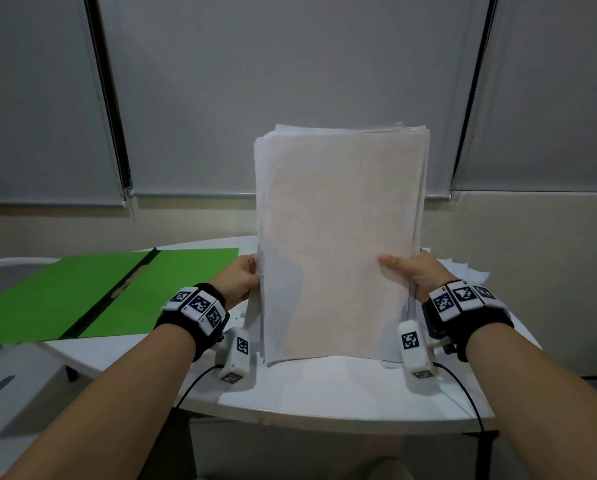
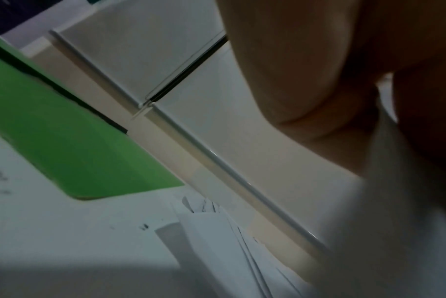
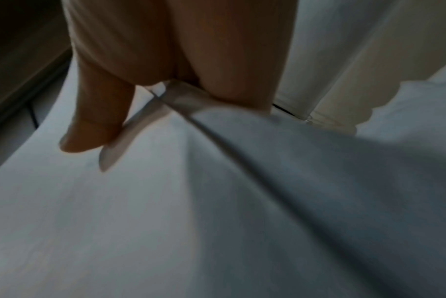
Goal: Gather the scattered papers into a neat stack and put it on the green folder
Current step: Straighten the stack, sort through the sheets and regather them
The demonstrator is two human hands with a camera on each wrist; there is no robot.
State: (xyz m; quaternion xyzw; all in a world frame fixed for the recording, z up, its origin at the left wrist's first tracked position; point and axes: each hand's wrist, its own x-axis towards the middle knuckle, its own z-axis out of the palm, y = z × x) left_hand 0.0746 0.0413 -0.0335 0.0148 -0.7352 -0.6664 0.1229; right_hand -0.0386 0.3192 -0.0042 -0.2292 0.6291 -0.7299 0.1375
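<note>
A thick stack of white papers [image 1: 338,244] stands upright on its lower edge on the white table [image 1: 324,393]. My left hand [image 1: 239,278] grips its left edge and my right hand [image 1: 411,268] grips its right edge, thumb on the front sheet. The top edges of the sheets are slightly uneven. An open green folder [image 1: 110,292] lies flat on the table to the left of the stack. The left wrist view shows the green folder [image 2: 71,145] and the paper edges [image 2: 217,252]. The right wrist view shows my thumb on the papers [image 3: 217,201].
A few more white sheets [image 1: 463,268] lie on the table behind my right hand. Grey roller blinds [image 1: 290,81] hang on the wall behind the table. A white chair [image 1: 9,375] stands at the lower left.
</note>
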